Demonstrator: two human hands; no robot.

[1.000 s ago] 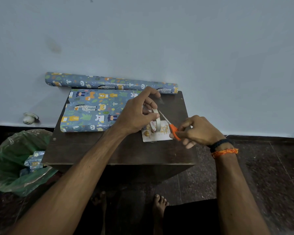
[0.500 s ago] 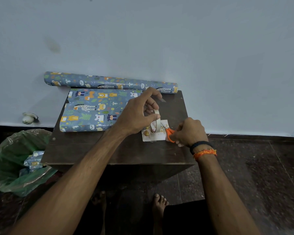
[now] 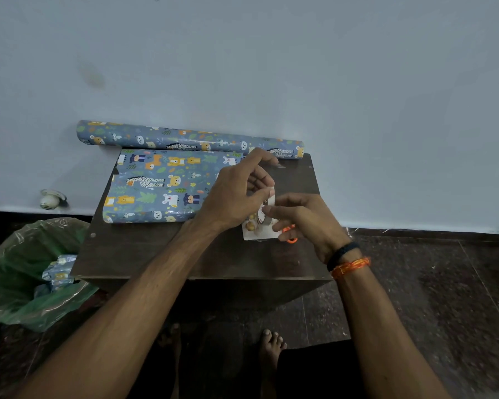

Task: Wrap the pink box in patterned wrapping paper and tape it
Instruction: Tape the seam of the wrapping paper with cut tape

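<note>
Holding the tape roll (image 3: 267, 210) above the right part of the dark counter (image 3: 144, 254), my left hand (image 3: 232, 197) curls round it from the left, with the thumb and forefinger raised and pinching what looks like a clear strip of tape (image 3: 278, 165) drawn up toward the wall. My right hand (image 3: 306, 218) comes in from the right, its forefinger tip touching the roll, the other fingers bent; the orange scissors (image 3: 290, 234) lie under that palm, and I cannot tell whether this grip is closed on them or merely resting over them. Beneath the roll lies a small white card (image 3: 257, 234) with gold-coloured dots.

The box, already covered in blue animal-print wrapping paper (image 3: 159, 187), lies on the counter's far left part, just left of my left hand. The paper roll (image 3: 185, 139) lies behind it along the wall. On the floor to the left stands a bin with a green bag (image 3: 15, 283) holding paper scraps. My bare foot (image 3: 271, 344) shows below the counter.
</note>
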